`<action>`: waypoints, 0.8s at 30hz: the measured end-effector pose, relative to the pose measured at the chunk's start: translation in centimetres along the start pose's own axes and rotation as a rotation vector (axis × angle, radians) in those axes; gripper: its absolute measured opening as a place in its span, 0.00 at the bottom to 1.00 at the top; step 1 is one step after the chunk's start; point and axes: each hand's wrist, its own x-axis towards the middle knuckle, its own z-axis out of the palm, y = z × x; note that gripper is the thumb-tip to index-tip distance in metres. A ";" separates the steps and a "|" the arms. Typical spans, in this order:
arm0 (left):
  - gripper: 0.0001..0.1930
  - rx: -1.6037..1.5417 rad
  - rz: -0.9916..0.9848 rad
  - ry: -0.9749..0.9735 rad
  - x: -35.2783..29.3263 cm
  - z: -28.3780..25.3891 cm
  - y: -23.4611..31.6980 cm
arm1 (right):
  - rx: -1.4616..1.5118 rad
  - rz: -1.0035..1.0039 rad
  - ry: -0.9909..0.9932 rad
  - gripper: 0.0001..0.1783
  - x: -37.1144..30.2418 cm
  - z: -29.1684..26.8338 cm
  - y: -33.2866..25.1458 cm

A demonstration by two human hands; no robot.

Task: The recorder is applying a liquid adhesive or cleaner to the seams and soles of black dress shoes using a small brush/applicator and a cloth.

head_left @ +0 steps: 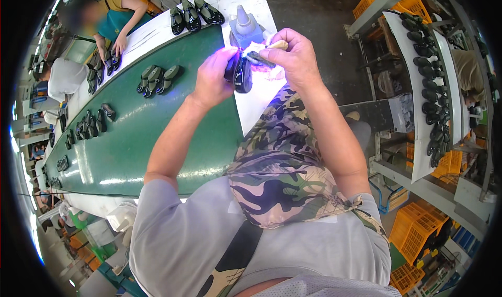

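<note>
Shoe (242, 76) being held over a white table border (253, 108) in the head view.
The left hand (214, 77) is gripping it; the right hand (297, 60) is pinching a small pale object (279, 45), its kind unclear, just beside it, while a cone-nozzled bottle (245, 28) is standing beyond.

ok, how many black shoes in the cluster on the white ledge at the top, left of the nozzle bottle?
3, all on the white ledge: left shoe, middle shoe, right shoe. No others show there, though a small one could be hidden.
</note>
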 end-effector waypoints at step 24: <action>0.30 -1.200 -0.900 -0.712 -1.1 -0.2 -0.8 | -0.415 -0.216 0.052 0.11 0.8 -1.4 2.8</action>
